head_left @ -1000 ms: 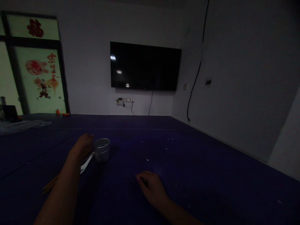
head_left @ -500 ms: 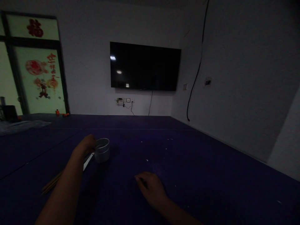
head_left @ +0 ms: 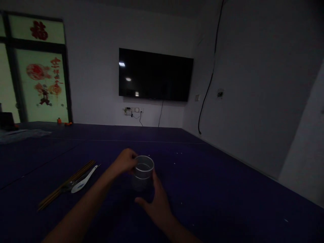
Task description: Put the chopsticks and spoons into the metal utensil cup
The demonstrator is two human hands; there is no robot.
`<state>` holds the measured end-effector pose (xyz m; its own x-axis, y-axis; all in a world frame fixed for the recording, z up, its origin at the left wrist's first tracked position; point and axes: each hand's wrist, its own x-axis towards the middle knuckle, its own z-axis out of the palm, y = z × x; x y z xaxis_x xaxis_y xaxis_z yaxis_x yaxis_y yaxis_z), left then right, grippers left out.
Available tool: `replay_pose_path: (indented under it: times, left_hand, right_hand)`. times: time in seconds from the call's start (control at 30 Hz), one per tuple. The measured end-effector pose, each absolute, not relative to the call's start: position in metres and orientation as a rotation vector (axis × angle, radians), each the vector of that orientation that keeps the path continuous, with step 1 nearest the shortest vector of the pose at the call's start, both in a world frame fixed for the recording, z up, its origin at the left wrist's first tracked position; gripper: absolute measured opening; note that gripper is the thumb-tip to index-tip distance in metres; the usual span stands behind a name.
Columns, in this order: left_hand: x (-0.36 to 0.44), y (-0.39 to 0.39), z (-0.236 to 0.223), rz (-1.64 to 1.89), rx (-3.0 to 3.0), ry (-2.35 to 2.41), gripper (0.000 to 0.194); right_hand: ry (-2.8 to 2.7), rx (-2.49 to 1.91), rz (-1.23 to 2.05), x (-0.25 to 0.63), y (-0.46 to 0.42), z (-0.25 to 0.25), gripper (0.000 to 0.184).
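Observation:
A grey cylindrical metal cup (head_left: 142, 174), upright with its open top towards me, is in front of me over the dark blue table. My left hand (head_left: 127, 160) grips its left side near the rim, the fingertips partly hidden behind it. At its right side is my right hand (head_left: 156, 199), thumb and fingers spread apart; the fingers reach the cup's wall, and whether they press on it I cannot tell. Left of my left forearm lie a white spoon (head_left: 84, 180), a bundle of wooden chopsticks (head_left: 66, 184) and some metal cutlery (head_left: 71, 184), close together.
The dark blue tabletop (head_left: 215, 182) carries several small white specks. A clear plastic sheet (head_left: 24, 135) lies at the far left, with small orange objects (head_left: 68, 124) at the back edge. A wall with a television (head_left: 155, 75) stands beyond; another wall borders the right.
My left hand has carried the cup to the right, away from the spoon and chopsticks. My right hand has opened from a loose curl and come up to the cup's right side.

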<state>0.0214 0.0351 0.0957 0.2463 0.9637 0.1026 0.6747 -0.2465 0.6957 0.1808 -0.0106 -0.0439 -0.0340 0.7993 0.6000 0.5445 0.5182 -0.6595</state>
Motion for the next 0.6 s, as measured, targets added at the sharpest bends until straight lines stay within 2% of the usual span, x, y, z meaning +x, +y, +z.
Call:
replay_pose_path:
  times: [0.13,0.27,0.3,0.47,0.6]
  left_hand:
    - [0.054,0.027,0.052,1.0,1.767,1.363,0.027]
    - [0.055,0.018,0.014,1.351,1.647,1.113,0.055]
    - [0.051,0.015,0.006,1.404,1.684,1.119,0.057]
    - [0.019,0.003,-0.024,1.531,2.317,1.217,0.031]
    - [0.01,0.005,-0.04,1.331,2.715,1.311,0.032]
  right_hand:
    - [-1.518,-1.091,0.271,0.184,-0.001,-0.041,0.092]
    - [-1.443,-1.06,0.194,0.192,0.007,-0.034,0.089]
    - [-1.422,-1.074,0.171,0.195,0.009,-0.034,0.088]
    - [-1.291,-1.161,0.071,0.22,0.029,-0.033,0.088]
    - [-1.23,-1.199,0.076,0.239,0.042,-0.032,0.091]
